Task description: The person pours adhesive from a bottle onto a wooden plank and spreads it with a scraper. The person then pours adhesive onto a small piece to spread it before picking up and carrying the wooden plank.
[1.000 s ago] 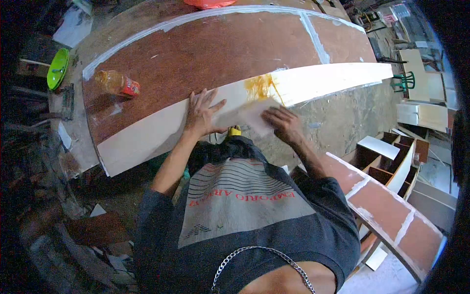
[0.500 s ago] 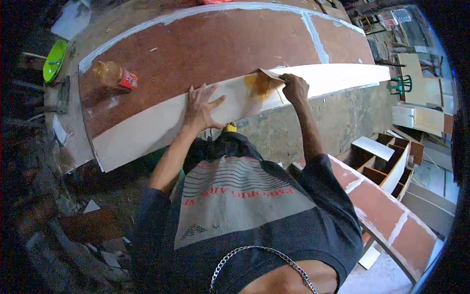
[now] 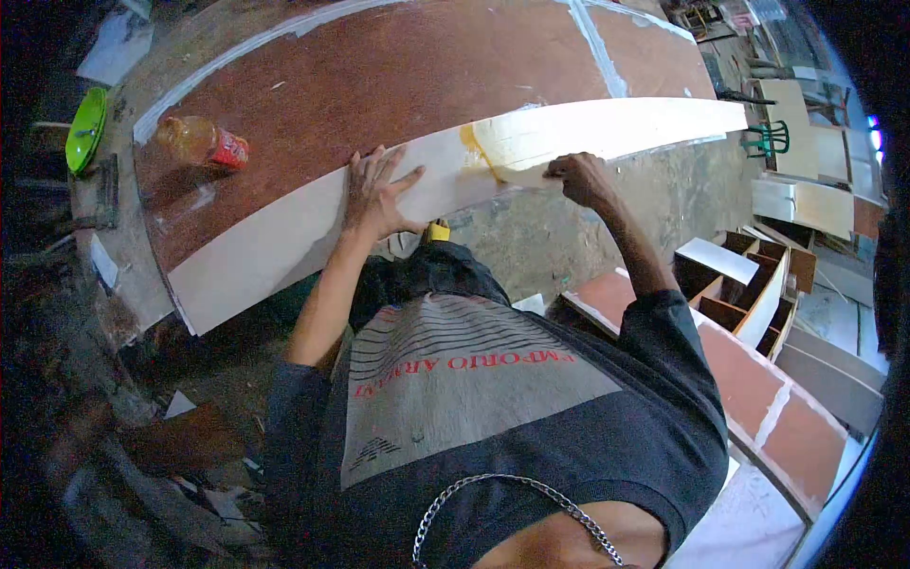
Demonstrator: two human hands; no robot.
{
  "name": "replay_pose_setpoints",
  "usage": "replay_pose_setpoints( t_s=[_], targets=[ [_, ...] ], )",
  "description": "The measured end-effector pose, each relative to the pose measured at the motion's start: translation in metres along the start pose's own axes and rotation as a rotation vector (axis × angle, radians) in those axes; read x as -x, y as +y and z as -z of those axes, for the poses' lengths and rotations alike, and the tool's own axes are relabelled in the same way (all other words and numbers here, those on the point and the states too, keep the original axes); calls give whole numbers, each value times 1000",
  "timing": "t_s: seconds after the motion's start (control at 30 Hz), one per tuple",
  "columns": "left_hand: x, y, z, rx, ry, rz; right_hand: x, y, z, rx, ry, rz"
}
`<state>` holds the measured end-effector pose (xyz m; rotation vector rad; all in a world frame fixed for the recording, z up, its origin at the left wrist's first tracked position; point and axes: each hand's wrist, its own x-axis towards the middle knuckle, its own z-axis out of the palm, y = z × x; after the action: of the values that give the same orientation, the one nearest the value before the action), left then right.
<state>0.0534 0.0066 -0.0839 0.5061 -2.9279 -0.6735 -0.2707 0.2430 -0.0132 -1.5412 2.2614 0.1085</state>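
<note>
A long pale board (image 3: 256, 237) lies along the near side of a large reddish-brown panel (image 3: 379, 76). My left hand (image 3: 377, 196) presses on the board, fingers spread. At the board's near edge, my right hand (image 3: 580, 178) is closed round a thin flat spreader, which is mostly hidden from this angle. Left of that hand, a yellow-brown wet smear of what looks like glue (image 3: 474, 144) covers part of the board, with a thinner yellowish film to its right. On the brown panel lies a clear bottle with a red label (image 3: 227, 149), holding brownish contents.
A green bowl-like dish (image 3: 86, 131) stands at the far left. To the right are a wooden shelf unit (image 3: 735, 284), a green stool (image 3: 768, 139) and a second brown panel with white strips (image 3: 796, 441). Something yellow (image 3: 439, 231) shows below my left hand.
My right hand has moved down to the board's near edge, and the spreader has turned mostly out of sight. The yellowish film now reaches further right. My left hand stays on the board.
</note>
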Motion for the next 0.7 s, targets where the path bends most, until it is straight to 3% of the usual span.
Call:
replay_pose_setpoints(
  t_s=[0.07, 0.13, 0.17, 0.2, 0.27, 0.3, 0.33, 0.4, 0.47, 0.63, 0.7],
  targets=[
    [0, -2, -5, 15, 23, -3, 16, 38, -43, -131, 38, 155],
    [0, 0, -3, -3, 1, -1, 39, 56, -96, 81, -238, 95],
    [1, 1, -1, -19, -20, 14, 61, 73, -137, 11, -32, 182],
    [-4, 2, 0, -20, 7, 25, 69, -3, -66, -36, -265, -155],
    [-2, -1, -1, -58, -59, 18, 76, -26, -58, -301, -37, -261],
    [2, -5, -10, -23, 49, -33, 74, -37, -53, -398, 45, -161],
    [10, -6, -15, -31, 27, -21, 65, -49, -45, -495, 141, -57],
    [6, -9, -13, 65, 148, -87, 48, -88, -21, -669, 280, -47],
    [16, -8, -2, 70, 180, -94, 32, -121, 11, -555, 412, -35],
    [46, -27, 17, -47, 95, -2, -19, -108, -27, -78, 575, 216],
    [50, -28, 20, -56, 56, 31, -33, -107, -34, -47, 612, 260]
  ],
)
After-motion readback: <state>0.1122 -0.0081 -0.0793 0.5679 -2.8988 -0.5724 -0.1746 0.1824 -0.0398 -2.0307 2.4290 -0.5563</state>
